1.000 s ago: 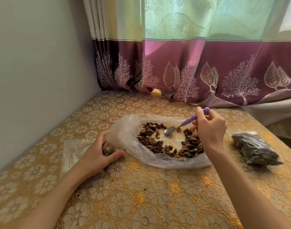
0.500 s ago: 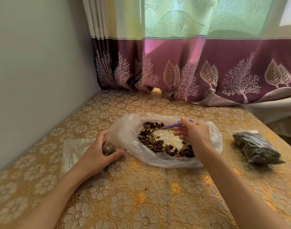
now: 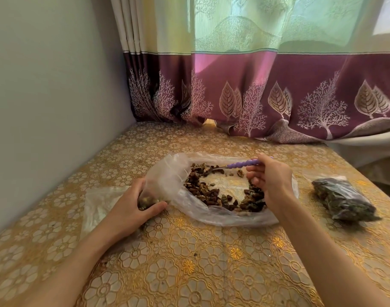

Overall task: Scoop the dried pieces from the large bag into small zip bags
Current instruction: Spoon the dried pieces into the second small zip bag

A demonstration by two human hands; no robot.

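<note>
A large clear plastic bag (image 3: 167, 173) lies open on the table, with brown dried pieces (image 3: 209, 193) spread in a ring inside it. My right hand (image 3: 270, 183) holds a spoon with a purple handle (image 3: 242, 164) over the bag. The spoon's metal bowl lies among the pieces at the bag's far left. My left hand (image 3: 132, 207) grips a small clear zip bag (image 3: 100, 202) at the large bag's left edge. A few dried pieces show in the small bag under my fingers.
A filled small bag of dark pieces (image 3: 342, 199) lies at the right of the table. The table wears a gold floral cloth (image 3: 200, 262). A grey wall (image 3: 45, 107) runs along the left and a purple-and-green curtain (image 3: 256, 85) hangs behind.
My right hand has swung the spoon from the bag's middle to its far left, handle now level, bowl dipped among the pieces. The left hand has stayed on the small bag.
</note>
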